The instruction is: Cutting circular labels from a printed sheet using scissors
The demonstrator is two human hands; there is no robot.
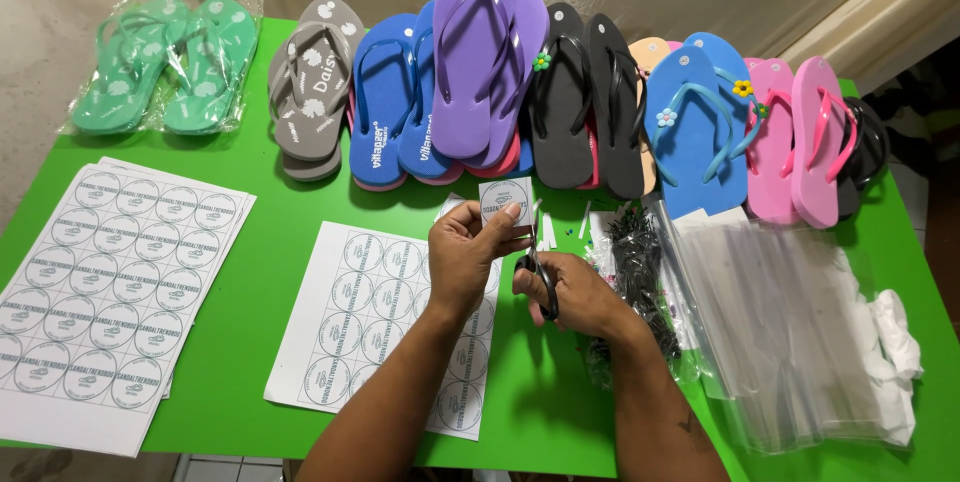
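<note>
My left hand (462, 257) holds up a small cut paper label (503, 199) with a round printed mark, pinched between thumb and fingers. My right hand (570, 292) grips black-handled scissors (538, 267), whose blades point up at the label's right edge. Both hands hover over a partly cut sheet of round printed labels (365, 317) lying on the green table (270, 242). Thin white paper offcuts (548, 232) lie just behind the hands.
A row of flip-flops in grey (312, 82), blue (395, 102), purple (480, 52), black (585, 102), light blue (695, 122) and pink (800, 137) lines the far edge. A bagged green pair (165, 62) lies far left. Stacked label sheets (110, 292) lie left, clear plastic bags (780, 322) and black fasteners (640, 272) right.
</note>
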